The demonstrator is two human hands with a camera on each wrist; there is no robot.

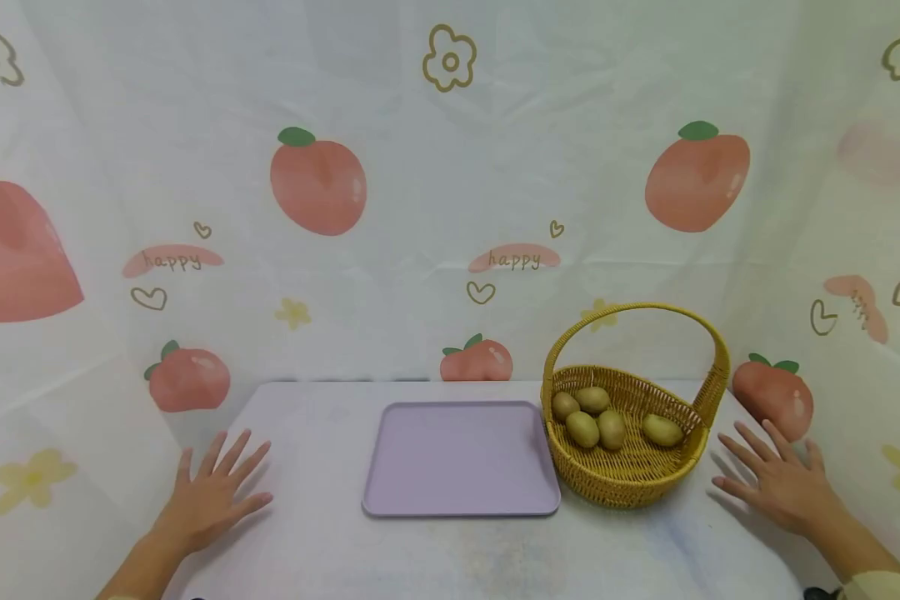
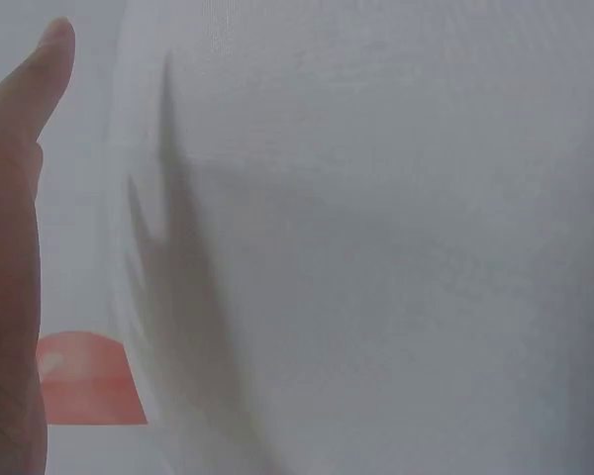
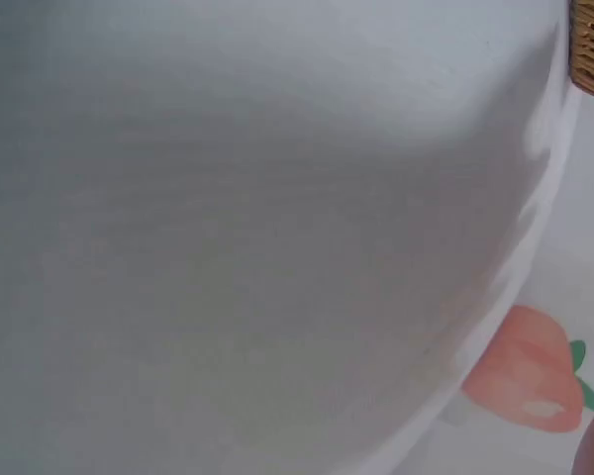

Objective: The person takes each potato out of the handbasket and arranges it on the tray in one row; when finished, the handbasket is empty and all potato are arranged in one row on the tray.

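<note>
My left hand (image 1: 208,504) is spread over the left edge of the white table, fingers straight and holding nothing. In the left wrist view the side of that hand (image 2: 10,257) shows, with its shadow on the table. On the right, my other hand (image 1: 783,487) is likewise spread and bare, close to a yellow wicker basket (image 1: 618,493) but apart from it. Several brownish-green oval fruits or potatoes (image 1: 583,429) lie inside the basket, most grouped at its left, one (image 1: 662,431) at its right. Left of the basket lies a flat lilac tray (image 1: 461,458) with nothing on it.
The basket's tall arched handle (image 1: 637,306) rises above the table's back edge. A white curtain (image 1: 390,317) printed with peaches and flowers hangs behind and at both sides. The white tabletop (image 1: 307,533) extends in front of the tray.
</note>
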